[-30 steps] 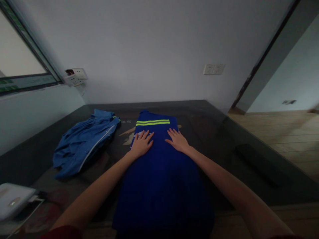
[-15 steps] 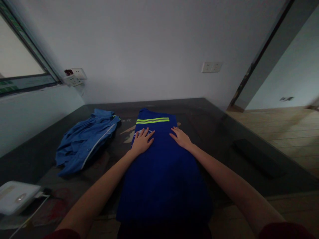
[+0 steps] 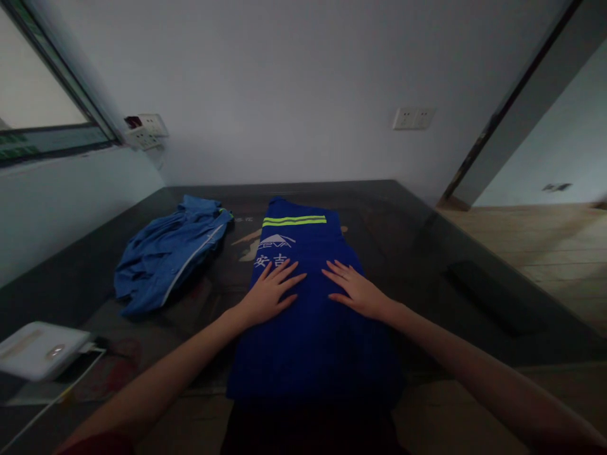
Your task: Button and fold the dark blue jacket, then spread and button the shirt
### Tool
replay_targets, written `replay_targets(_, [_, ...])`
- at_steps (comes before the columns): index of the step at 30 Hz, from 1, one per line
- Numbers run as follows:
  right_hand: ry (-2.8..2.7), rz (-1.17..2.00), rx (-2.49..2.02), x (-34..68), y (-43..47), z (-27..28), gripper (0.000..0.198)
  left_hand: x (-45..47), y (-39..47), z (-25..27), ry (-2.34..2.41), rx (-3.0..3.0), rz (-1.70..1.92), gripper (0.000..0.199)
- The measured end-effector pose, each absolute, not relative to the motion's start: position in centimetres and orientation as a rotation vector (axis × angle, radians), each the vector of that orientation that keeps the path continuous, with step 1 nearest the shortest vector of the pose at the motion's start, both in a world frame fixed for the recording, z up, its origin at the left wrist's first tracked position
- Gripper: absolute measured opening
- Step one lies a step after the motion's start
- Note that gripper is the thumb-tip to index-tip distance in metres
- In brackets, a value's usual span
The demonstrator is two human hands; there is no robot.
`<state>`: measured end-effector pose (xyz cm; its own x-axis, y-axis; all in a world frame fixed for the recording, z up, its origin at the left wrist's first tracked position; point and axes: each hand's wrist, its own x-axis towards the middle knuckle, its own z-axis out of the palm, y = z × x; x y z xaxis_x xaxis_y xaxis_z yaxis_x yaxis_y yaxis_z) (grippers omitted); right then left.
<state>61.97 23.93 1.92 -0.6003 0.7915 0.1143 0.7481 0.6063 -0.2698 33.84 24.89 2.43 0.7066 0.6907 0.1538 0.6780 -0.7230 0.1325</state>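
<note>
A dark blue work garment (image 3: 313, 335), folded into a long strip, lies lengthwise in front of me, its near end at the table's front edge. Across its far part run yellow-green reflective stripes, with white printed lettering just below them. My left hand (image 3: 271, 294) rests flat on its left side, fingers spread, below the lettering. On the right side my right hand (image 3: 355, 289) lies flat on the cloth, fingers stretched towards the middle. Neither hand grips the fabric.
A lighter blue jacket (image 3: 173, 253) with white piping lies crumpled on the dark table (image 3: 408, 246) to the left. Near left sits a white device (image 3: 45, 351) with a cable. A long black object (image 3: 488, 297) lies at the right. Wall sockets (image 3: 413, 118) are behind.
Both hands have slid back towards me along the garment, uncovering the white lettering. The view has tilted slightly.
</note>
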Motion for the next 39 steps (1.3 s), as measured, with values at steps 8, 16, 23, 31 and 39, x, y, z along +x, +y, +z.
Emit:
replay_targets(8, [-2.689, 0.202, -1.229, 63.2, 23.6, 0.0, 0.056, 32.8, 24.7, 0.9, 1.092, 2.853, 0.248, 0.051])
replay_targets(16, [-2.659, 0.265, -1.197, 62.4, 21.7, 2.6, 0.051, 34.2, 22.0, 3.8, 0.876, 2.846, 0.289, 0.047])
replay_targets(23, [-2.692, 0.28, -1.11, 62.1, 17.8, 1.6, 0.052, 34.6, 18.2, 2.7, 0.761, 2.82, 0.172, 0.052])
replay_targets(31, [-2.679, 0.287, -1.055, 66.7, 12.4, 2.2, 0.054, 29.1, 14.3, 4.9, 0.565, 2.777, 0.13, 0.061])
replay_targets(39, [-2.715, -0.101, -1.053, 69.1, 8.7, -0.5, 0.08, 25.3, 11.4, 1.8, 0.998, 2.998, 0.106, 0.073])
